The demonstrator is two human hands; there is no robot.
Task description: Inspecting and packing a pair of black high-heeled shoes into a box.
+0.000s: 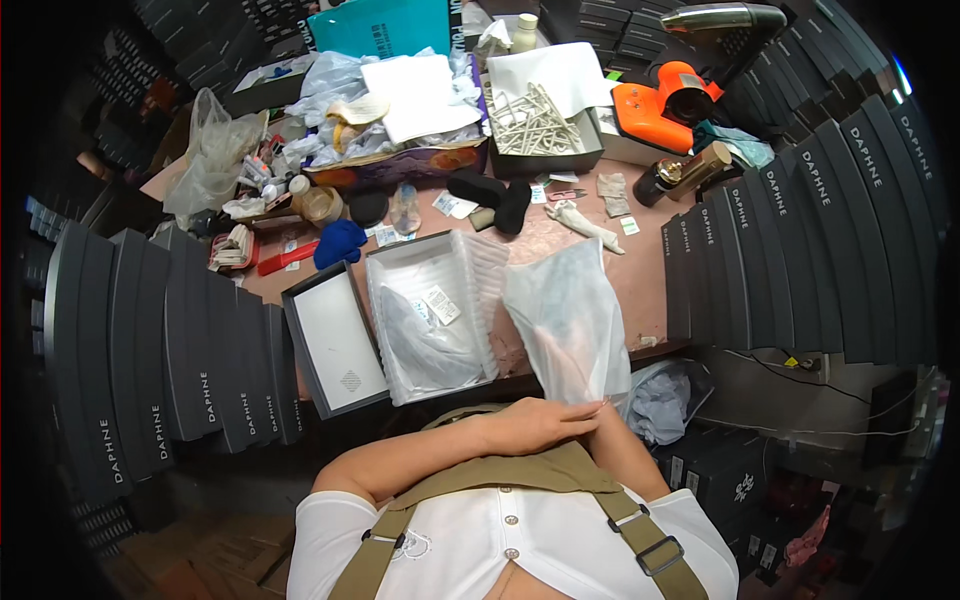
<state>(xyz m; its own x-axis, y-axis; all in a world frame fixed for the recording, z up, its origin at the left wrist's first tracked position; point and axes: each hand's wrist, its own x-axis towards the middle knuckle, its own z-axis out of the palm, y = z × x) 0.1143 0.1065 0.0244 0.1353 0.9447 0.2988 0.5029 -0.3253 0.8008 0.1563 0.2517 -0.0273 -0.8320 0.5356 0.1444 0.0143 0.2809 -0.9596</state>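
Note:
A translucent white bag (568, 285) hangs over the table's front edge. My right hand (566, 350) is inside it, a pinkish shape behind the film, its fingers too blurred to read. My left hand (540, 422) lies across my right wrist, its fingertips pinching the bag's lower edge. Left of the bag stands an open shoebox (375, 290), lined with ribbed white foam wrap (478, 270). Something greyish in clear film (430, 350) lies in it under a white label (441, 304). The dark-rimmed box lid (335, 335) lies inside up beside it.
Dark shoebox stacks wall in both sides, left (140, 350) and right (800, 240). Behind are a carton of crumpled paper (400, 165), a box of white sticks (545, 150), an orange tool (650, 115), dark bottles (660, 182), black pads (512, 207) and a blue cloth (341, 243).

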